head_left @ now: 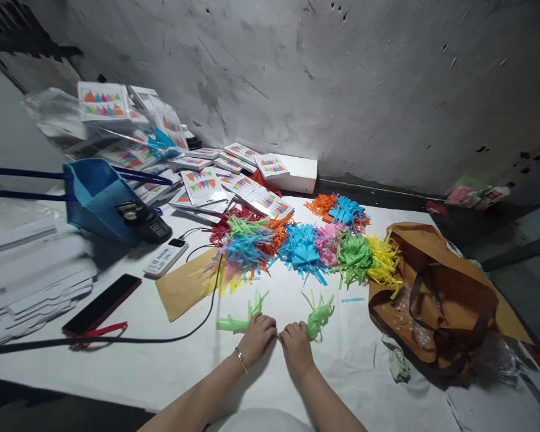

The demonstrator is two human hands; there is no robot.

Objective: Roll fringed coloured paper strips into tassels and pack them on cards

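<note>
Green fringed tissue-paper strips lie between my two hands on the white tabletop. My left hand (pixel 259 337), with a bracelet at the wrist, is closed on the left part of the green fringe (pixel 234 324). Close beside it, my right hand (pixel 296 343) is closed on the other part, whose green tassel end (pixel 318 319) sticks out to the right. The fingertips of both hands nearly meet, and the paper between them is mostly hidden. Beyond the hands lie blue tassels (pixel 302 249), green tassels (pixel 354 258) and yellow tassels (pixel 384 259) in a row.
A brown fabric bag (pixel 432 300) stands open at the right. To the left are a phone (pixel 102 305), a power bank (pixel 165 258), a brown envelope (pixel 182 288) and a blue bag (pixel 96 201). Printed packs (pixel 203 187) pile up at the back; a black cable (pixel 162 340) crosses the left side.
</note>
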